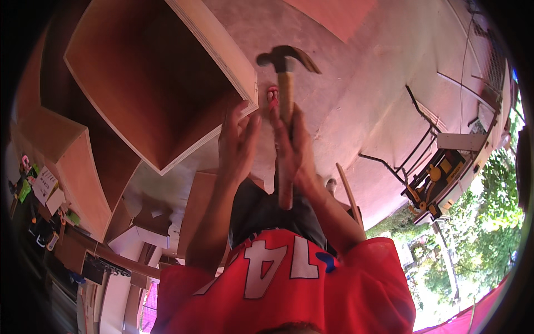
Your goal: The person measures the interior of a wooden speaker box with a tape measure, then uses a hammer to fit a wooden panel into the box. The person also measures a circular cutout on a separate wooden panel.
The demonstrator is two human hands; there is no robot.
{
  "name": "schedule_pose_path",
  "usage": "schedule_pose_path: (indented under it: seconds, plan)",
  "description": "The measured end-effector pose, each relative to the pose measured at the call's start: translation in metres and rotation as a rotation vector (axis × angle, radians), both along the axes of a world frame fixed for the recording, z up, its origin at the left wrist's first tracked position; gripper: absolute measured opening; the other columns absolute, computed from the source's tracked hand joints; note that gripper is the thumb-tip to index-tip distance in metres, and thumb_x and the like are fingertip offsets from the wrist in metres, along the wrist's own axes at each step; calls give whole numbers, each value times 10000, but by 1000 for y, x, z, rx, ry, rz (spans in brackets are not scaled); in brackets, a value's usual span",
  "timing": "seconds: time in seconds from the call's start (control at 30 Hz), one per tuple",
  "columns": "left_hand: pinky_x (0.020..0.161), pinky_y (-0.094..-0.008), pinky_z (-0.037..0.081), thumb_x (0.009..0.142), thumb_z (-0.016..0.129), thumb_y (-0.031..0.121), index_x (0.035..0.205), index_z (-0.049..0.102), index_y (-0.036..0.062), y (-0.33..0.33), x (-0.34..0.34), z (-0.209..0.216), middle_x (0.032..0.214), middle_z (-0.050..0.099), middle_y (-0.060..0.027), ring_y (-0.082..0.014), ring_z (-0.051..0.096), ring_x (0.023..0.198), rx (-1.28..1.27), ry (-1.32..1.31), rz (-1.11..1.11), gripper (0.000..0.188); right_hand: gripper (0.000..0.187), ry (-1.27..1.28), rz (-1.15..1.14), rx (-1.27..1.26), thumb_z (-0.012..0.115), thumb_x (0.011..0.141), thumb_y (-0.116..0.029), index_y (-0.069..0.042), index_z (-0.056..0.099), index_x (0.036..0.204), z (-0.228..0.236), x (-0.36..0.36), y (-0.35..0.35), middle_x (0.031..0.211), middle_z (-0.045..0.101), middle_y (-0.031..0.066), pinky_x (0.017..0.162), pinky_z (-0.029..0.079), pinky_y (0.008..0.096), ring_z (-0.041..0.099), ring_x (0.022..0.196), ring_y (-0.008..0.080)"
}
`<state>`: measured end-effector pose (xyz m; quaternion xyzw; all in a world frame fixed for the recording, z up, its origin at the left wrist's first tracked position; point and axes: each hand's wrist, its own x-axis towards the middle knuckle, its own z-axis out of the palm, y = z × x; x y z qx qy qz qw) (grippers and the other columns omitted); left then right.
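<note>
I judge the step in hand to be nailing or tapping at the corner of the plywood box. The right hand is closed round the wooden handle of the claw hammer, whose dark steel head stands raised just beside the box's near corner. The left hand lies partly open, fingers extended, with its fingertips touching that same corner edge; it grips nothing that I can see.

I can make out no nail or fastener, so I cannot say what is being struck. A small pink object lies on the concrete floor just beside the box corner.

By my reading, the next move calls for a controlled downward blow, with the left fingers kept off the strike line.

Materials: the box is reddish-brown veneer with pale layered edges, square-cornered and open. The hammer handle is smooth, light timber. The floor is dull and mottled. Well apart from the box, a table saw stands on a dark folding frame.
</note>
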<state>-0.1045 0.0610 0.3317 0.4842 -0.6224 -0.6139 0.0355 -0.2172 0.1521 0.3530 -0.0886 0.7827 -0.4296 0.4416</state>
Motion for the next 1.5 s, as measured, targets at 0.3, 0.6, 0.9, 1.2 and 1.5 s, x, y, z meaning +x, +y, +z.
schedule_pose_path:
  seconds: [0.3, 0.6, 0.9, 1.2, 1.5]
  plan:
    - [919, -326, 499, 1055, 466, 454, 1426, 466, 52, -89, 104, -14, 1023, 584, -42, -136, 597, 953, 567, 95, 669, 547, 475, 448, 432, -176, 681, 888, -239, -62, 585, 1318, -6, 37, -64, 1218, 505, 210, 1002, 386, 499, 472, 1153, 400]
    - [501, -284, 473, 1063, 484, 289, 1237, 543, 37, -149, 114, -279, 835, 579, -65, -134, 546, 587, 923, -134, 848, 312, 578, 254, 306, 137, 666, 944, -279, 54, 455, 1367, -134, 31, -42, 1356, 530, 305, 1001, 472, 486, 545, 1216, 459]
    - [498, -283, 471, 1062, 485, 291, 1213, 548, 39, -101, 95, -335, 827, 582, -67, -135, 547, 580, 890, -101, 815, 301, 678, 76, 364, 143, 669, 834, -77, 72, 373, 1426, -133, 20, -46, 1423, 447, 271, 1015, 474, 469, 477, 1265, 461]
    - [495, -281, 469, 1061, 485, 294, 1189, 553, 42, -71, 116, -309, 820, 585, -68, -135, 548, 574, 881, -160, 875, 291, 764, 47, 443, 140, 689, 785, -75, 77, 354, 1453, -138, 14, -46, 1453, 388, 288, 1069, 434, 491, 423, 1318, 459]
    - [492, -279, 467, 1060, 486, 296, 1166, 558, 44, -72, 113, -307, 812, 588, -70, -136, 550, 567, 875, -158, 871, 282, 820, 35, 417, 152, 703, 742, -23, 67, 335, 1469, -138, 16, -46, 1452, 386, 288, 1063, 426, 508, 425, 1315, 472]
